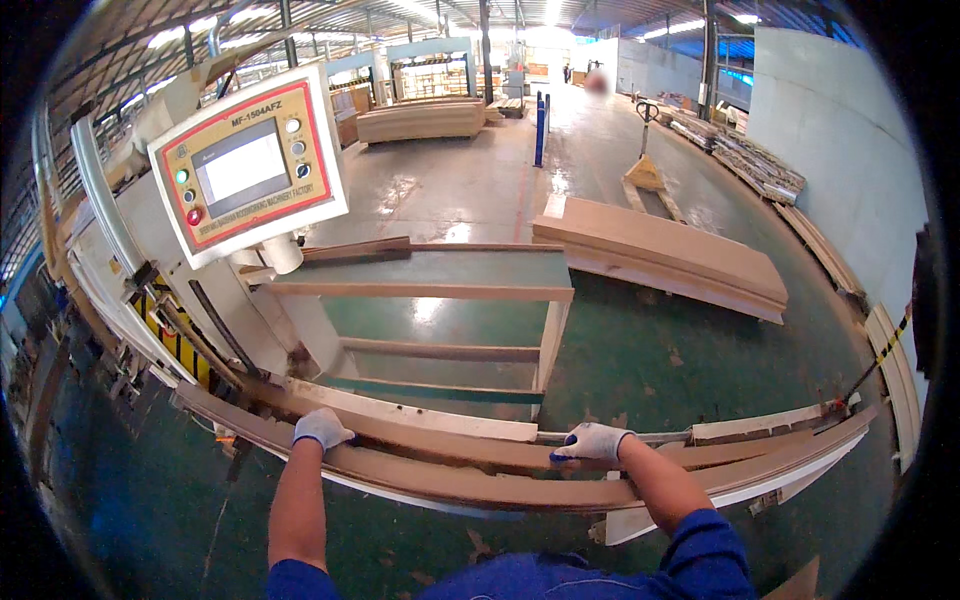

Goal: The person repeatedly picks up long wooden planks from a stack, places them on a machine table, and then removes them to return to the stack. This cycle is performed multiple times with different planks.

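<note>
Long brown wooden boards [480,486] lie across a narrow white-edged support in front of me. My left hand [322,430], in a white knit glove, rests with curled fingers on the far board [450,448], near its left part. Farther right, my right hand [592,442], gloved in white with blue on the fingertips, has its thumb and fingers around the upper edge of the same board. The grip of the left hand is partly hidden by the back of the glove. A white rail [420,420] runs just beyond the board.
A woodworking machine's control panel [244,161] stands at upper left. Beyond the rail is a wooden-edged frame table [420,291]. Stacked panels [660,251] lie on the floor at right, with a yellow pallet truck [645,174] behind. A blurred person [596,84] is far off.
</note>
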`<state>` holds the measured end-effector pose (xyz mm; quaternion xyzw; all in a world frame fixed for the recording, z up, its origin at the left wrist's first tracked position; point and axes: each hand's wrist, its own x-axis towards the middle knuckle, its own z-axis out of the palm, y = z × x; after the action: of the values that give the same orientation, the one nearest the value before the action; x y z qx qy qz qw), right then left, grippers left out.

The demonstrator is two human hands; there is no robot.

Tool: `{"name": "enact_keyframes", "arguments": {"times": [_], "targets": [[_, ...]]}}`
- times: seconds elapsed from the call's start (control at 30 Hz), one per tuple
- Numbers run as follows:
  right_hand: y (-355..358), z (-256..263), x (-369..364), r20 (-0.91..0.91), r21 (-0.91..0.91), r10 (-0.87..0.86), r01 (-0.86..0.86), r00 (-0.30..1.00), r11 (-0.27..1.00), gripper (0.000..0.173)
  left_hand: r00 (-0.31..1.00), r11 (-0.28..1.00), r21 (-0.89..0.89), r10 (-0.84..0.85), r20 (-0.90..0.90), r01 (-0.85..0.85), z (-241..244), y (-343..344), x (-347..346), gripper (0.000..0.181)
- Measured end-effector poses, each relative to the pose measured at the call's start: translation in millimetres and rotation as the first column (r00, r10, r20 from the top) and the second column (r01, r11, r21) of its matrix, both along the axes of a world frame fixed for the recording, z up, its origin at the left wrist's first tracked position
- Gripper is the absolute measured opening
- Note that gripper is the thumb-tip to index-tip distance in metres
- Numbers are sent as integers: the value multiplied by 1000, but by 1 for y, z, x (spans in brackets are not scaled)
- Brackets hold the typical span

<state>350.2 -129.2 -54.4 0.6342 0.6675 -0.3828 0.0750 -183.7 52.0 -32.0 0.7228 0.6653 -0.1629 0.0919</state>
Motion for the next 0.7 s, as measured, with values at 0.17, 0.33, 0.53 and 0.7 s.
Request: {"name": "enact_keyframes", "arguments": {"times": [0.17,0.33,0.53,0.7], "targets": [[-16,6,7,-9,92,63,-62,998,994,68,999,999,-30,25,28,-24,9,-1,9,64],[-9,-23,17,-32,4,13,-12,999,1000,67,1000,1000,-20,24,1,-24,-5,4,-2,63],[-8,-29,26,-41,-52,-57,54,998,997,67,999,999,6,44,12,-45,5,-3,10,63],[-10,0,9,-48,-66,-8,5,999,998,75,998,997,32,63,14,-64,2,-4,3,63]]}}
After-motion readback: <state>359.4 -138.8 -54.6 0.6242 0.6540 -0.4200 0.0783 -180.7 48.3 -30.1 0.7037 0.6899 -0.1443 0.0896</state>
